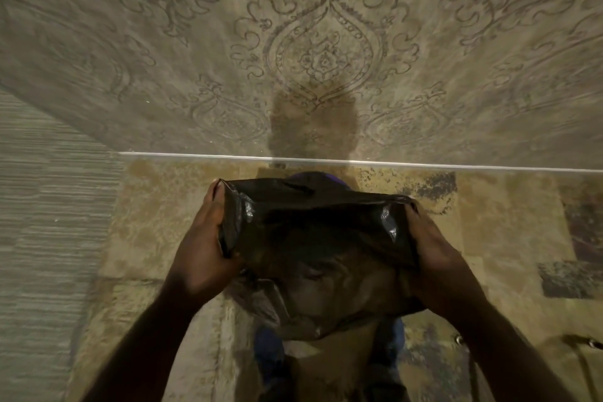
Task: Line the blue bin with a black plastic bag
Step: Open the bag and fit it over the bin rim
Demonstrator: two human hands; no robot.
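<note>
Two hands, left hand (208, 238) and right hand (430, 245), each gripping the black plastic bag (313, 232) mouth, stretched wide above the blue bin (313, 175).

I hold the bag (313, 232) stretched between my two hands, my left hand (208, 238) at its left edge and my right hand (430, 245) at its right edge, fingers (217, 188) curled over the rim on each side. The bag hangs in front of me, above the floor (156, 225). Behind its far rim, a small part of what is probably the bin (313, 177) shows, close against the foot of the wall (326, 42). The wall rises beyond the bag, meeting the floor along a line just past the bin. My legs (267, 352) are below the bag, nearest to me.
</note>
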